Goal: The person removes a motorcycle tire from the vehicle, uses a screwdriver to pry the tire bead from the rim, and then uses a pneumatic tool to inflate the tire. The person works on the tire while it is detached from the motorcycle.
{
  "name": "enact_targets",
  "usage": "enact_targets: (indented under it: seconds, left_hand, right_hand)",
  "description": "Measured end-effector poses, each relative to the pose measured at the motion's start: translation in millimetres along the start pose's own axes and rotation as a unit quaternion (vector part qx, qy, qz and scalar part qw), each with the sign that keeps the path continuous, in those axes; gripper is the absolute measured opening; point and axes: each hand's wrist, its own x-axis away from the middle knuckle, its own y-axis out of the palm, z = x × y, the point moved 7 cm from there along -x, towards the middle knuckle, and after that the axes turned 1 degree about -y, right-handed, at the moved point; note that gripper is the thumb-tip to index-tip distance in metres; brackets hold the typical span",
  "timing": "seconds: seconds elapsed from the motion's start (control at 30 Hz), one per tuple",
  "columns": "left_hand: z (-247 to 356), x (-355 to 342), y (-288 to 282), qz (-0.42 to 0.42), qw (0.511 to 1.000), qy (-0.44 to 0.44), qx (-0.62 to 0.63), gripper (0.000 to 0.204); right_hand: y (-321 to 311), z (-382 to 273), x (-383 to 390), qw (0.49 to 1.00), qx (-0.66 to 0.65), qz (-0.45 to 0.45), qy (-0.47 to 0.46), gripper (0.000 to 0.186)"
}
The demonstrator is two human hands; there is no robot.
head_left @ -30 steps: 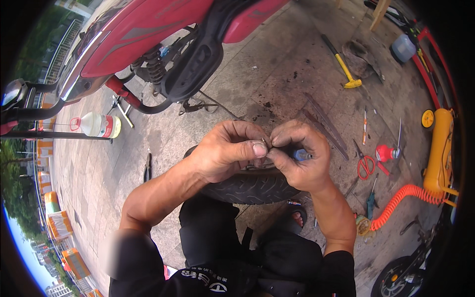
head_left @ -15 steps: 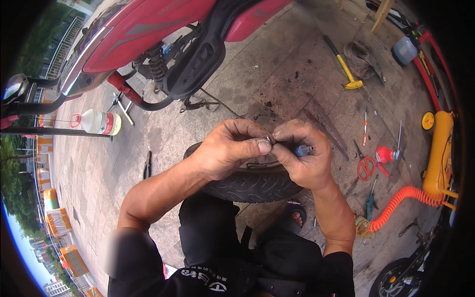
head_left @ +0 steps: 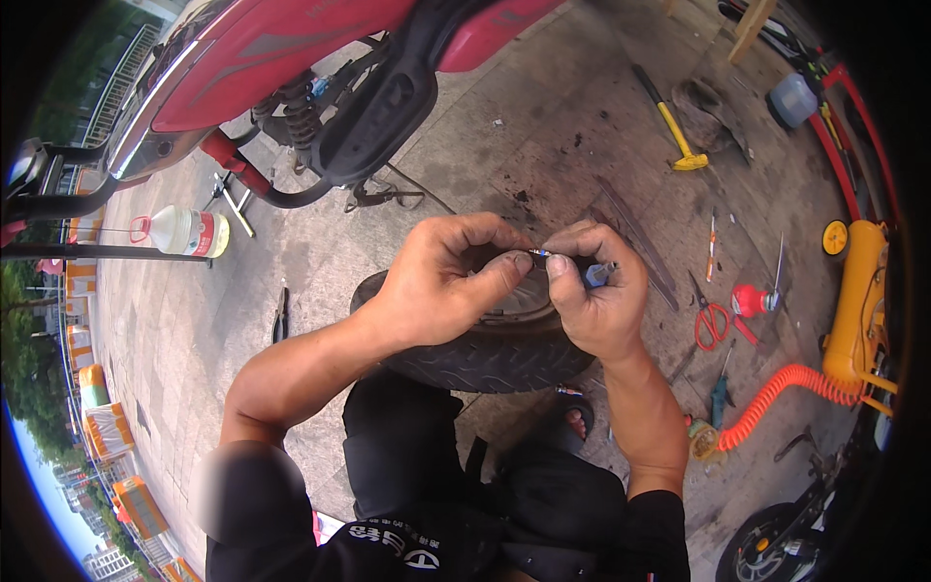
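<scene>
Over the tyre (head_left: 475,364), my two hands meet fingertip to fingertip. A small shiny metal piece (head_left: 540,253) lies between them, too small to name. My left hand (head_left: 446,281) pinches one end of it between thumb and forefinger. The other end is pinched by my right hand (head_left: 603,296), thumb on the near side. Tucked in the curled fingers of that hand is a blue object with a short end sticking out (head_left: 601,274); its rest is hidden. The wheel under the tyre is mostly covered by my hands.
A red motorbike (head_left: 281,58) stands at the upper left. Pliers (head_left: 281,313) and a bottle of yellowish liquid (head_left: 194,233) are to the left. On the right lie a yellow-headed hammer (head_left: 679,141), red-handled scissors (head_left: 712,325), a screwdriver (head_left: 720,393) and an orange coiled hose (head_left: 776,403) by a yellow tank (head_left: 858,301).
My fingertips have drawn slightly apart, and more of the small metal piece shows between them. Both hands have shifted a little, and the whole view has moved slightly.
</scene>
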Motion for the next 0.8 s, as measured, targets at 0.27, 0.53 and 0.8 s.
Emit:
enact_targets:
  seconds: [0.27, 0.53, 0.8]
  left_hand:
    - [2.5, -2.4, -3.9, 0.017, 0.999, -0.018, 0.022, 0.018]
    - [-14.5, -12.8, -10.1, -0.021, 0.995, -0.075, 0.068, 0.015]
    - [3.1, -7.4, -7.7, -0.058, 0.993, 0.011, -0.105, 0.010]
  right_hand:
    - [1.4, -12.6, -3.1, 0.994, 0.071, -0.007, -0.084, 0.015]
    - [10.0, -26.3, -5.4, 0.974, 0.141, -0.038, -0.172, 0.024]
    - [7.8, -11.2, -4.6, 0.995, 0.044, -0.076, -0.056, 0.012]
